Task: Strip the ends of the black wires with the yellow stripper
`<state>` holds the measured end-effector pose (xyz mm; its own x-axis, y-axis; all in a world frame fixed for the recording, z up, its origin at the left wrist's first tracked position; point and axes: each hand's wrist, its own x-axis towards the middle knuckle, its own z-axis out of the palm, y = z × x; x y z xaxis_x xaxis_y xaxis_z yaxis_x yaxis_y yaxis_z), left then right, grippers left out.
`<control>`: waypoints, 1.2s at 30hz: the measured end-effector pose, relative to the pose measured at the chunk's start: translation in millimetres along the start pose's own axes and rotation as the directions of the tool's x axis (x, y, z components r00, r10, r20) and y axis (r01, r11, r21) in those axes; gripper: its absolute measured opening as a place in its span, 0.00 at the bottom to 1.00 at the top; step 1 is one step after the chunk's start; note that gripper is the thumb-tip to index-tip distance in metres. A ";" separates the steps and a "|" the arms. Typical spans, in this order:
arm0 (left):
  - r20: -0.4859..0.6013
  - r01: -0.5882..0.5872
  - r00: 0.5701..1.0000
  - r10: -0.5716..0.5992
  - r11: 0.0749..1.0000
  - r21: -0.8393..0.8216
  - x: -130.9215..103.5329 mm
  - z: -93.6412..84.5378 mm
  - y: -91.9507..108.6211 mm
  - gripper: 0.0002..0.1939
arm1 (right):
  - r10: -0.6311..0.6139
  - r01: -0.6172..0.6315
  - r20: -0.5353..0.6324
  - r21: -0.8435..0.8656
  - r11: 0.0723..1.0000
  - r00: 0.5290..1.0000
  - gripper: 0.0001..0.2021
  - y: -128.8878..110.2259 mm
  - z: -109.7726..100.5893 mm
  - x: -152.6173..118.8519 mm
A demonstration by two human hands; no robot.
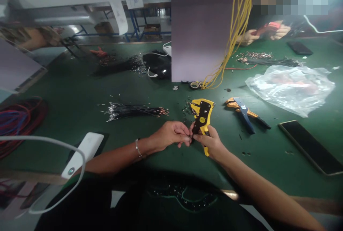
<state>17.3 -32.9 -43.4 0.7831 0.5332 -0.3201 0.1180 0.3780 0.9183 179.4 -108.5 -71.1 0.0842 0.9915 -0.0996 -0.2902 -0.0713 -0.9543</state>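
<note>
My right hand [211,141] is wrapped round the handle of a yellow and black wire stripper [203,116], its jaws pointing away from me. Close beside it, my left hand [175,134] has its thumb and fingers pinched together, the tips meeting those of the right hand. Whatever the left fingers pinch is too small and hidden to make out. Beyond my hands lies a bundle of short black wires [134,110], with silvery ends on the left and coppery ends on the right. Small scraps lie around the stripper's jaws.
Right of me lie a second wire stripper [242,111], a phone [311,147] and a clear plastic bag [292,88]. Yellow wires [242,16] hang beside a grey panel [200,38]. A white power bank [83,154] with a cable and coiled red-blue wires [18,124] are left. Co-workers' hands show across the table.
</note>
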 end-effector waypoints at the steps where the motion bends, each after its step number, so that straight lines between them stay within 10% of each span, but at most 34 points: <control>1: 0.002 0.002 1.000 -0.002 1.000 -0.006 0.0 0.4 0.3 0.12 | 0.000 0.000 -0.001 0.003 1.000 1.000 0.10 -0.1 0.2 0.0; 11: 0.031 0.076 0.997 -0.076 0.997 0.006 1.0 -10.5 4.3 0.12 | -0.063 0.066 -0.059 0.065 0.996 0.996 0.11 -4.8 -3.7 1.0; 30: -0.281 0.006 0.959 -0.020 0.999 -0.054 13.2 -45.3 17.9 0.17 | -0.189 0.199 -0.166 0.051 0.979 0.968 0.09 -8.8 -9.2 7.7; 33: -0.448 -0.050 0.878 0.170 0.963 0.266 12.2 -55.4 21.5 0.16 | -0.192 0.202 -0.165 0.048 0.978 0.967 0.09 -7.6 -10.6 7.6; 36: -0.369 -0.130 0.698 0.614 0.615 0.778 3.3 -46.2 26.3 0.08 | -0.186 0.198 -0.154 0.063 0.978 0.970 0.09 -5.8 -9.6 7.6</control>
<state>-5.3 13.8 -31.0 0.3939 0.8833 0.2544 0.4452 -0.4255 0.7879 190.9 -101.6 -69.0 0.2825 0.9585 0.0377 -0.3269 0.1332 -0.9356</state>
